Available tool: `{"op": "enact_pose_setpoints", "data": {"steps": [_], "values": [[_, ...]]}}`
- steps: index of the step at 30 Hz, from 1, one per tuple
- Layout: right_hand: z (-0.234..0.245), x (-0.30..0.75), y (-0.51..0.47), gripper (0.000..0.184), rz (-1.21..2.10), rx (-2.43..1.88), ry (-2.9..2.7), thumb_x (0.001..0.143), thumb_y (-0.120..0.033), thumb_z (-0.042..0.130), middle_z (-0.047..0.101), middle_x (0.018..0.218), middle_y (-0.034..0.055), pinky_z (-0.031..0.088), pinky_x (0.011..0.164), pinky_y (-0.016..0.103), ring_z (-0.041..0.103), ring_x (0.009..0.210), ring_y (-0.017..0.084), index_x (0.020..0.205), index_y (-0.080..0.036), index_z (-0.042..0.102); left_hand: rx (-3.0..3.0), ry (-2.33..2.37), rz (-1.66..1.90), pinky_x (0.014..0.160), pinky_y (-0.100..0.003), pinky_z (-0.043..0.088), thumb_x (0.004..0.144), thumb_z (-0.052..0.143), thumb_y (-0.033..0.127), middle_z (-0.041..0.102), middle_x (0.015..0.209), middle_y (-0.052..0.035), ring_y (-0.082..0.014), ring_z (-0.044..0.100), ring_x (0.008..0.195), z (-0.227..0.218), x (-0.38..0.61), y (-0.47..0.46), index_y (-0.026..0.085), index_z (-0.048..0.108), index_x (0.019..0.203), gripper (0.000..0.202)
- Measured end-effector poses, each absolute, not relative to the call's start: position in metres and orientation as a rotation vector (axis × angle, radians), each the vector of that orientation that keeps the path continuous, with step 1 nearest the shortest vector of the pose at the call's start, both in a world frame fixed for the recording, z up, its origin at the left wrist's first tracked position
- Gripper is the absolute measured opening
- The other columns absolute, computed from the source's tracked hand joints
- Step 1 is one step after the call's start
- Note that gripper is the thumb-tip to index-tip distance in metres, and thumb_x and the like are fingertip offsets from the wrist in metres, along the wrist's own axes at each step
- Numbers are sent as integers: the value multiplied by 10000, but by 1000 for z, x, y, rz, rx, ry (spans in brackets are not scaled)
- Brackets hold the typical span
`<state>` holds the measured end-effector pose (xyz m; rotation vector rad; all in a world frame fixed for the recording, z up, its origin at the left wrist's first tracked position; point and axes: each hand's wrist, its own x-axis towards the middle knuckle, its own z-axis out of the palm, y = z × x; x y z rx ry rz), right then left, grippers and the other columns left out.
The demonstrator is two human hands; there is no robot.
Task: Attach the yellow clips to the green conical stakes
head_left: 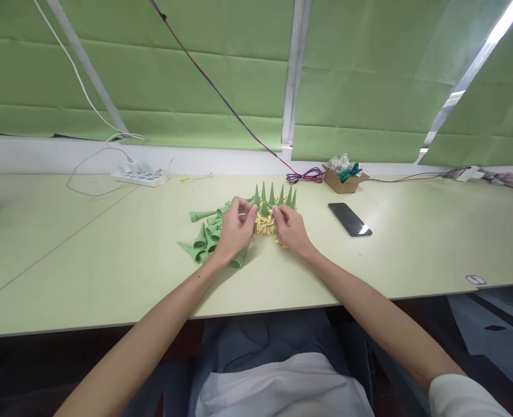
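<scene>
My left hand [239, 227] is closed in a pinch, and what its fingertips hold is hidden or too small to name. Facing it, my right hand [293, 229] is also pinched, with its contents just as unclear. Between the two sits a green cone [264, 210]; I cannot tell whether any finger touches it. Small yellow pieces [265, 226] lie in a heap below and behind the fingertips. Several green cones [271, 194] stand upright in a row behind the heap. Left of my left hand, more hollow green cones [199, 238] lie piled, partly hidden by that hand.
A black phone [349, 219] lies to the right. Behind it stands a small cardboard box [344, 182] with clear plastic and green material inside. Coiled red-blue wire [306, 175] rests near the wall. A white power strip [139, 176] with cables is at the back left.
</scene>
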<state>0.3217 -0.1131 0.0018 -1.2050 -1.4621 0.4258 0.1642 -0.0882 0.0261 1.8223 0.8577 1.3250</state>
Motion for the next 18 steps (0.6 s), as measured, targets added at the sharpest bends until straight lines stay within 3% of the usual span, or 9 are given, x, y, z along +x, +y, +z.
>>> {"op": "enact_pose_setpoints", "data": {"steps": [3, 7, 12, 18], "values": [[3, 323, -114, 362, 410, -1172, -1462, 986, -502, 408, 422, 598, -28, 322, 554, 269, 394, 568, 138, 753, -228, 448, 1807, 919, 1200, 351, -218, 315, 934, 510, 545, 449, 459, 50, -92, 444, 337, 29, 163, -88, 197, 455, 697, 424], [2, 323, -116, 337, 411, -1138, -1515, 992, -483, 406, 434, 629, -25, 328, 559, 269, 394, 574, 136, 784, -226, 470, 1748, 965, 986, 287, -238, 272, 902, 474, 656, 559, 522, -6, -117, 490, 334, 30, 164, -88, 177, 504, 631, 550], [0, 323, -115, 359, 455, -1125, -1530, 998, -495, 391, 404, 608, -29, 328, 554, 270, 388, 572, 139, 757, -231, 426, 1712, 897, 932, 333, -239, 354, 886, 523, 635, 579, 540, -3, -136, 548, 391, 31, 164, -87, 176, 524, 676, 504], [2, 323, -115, 396, 449, -1144, -1501, 991, -507, 389, 370, 596, -28, 329, 544, 273, 384, 573, 143, 704, -236, 357, 1881, 876, 898, 430, -257, 409, 902, 546, 564, 542, 490, 29, -125, 499, 383, 29, 160, -87, 193, 526, 727, 411]]}}
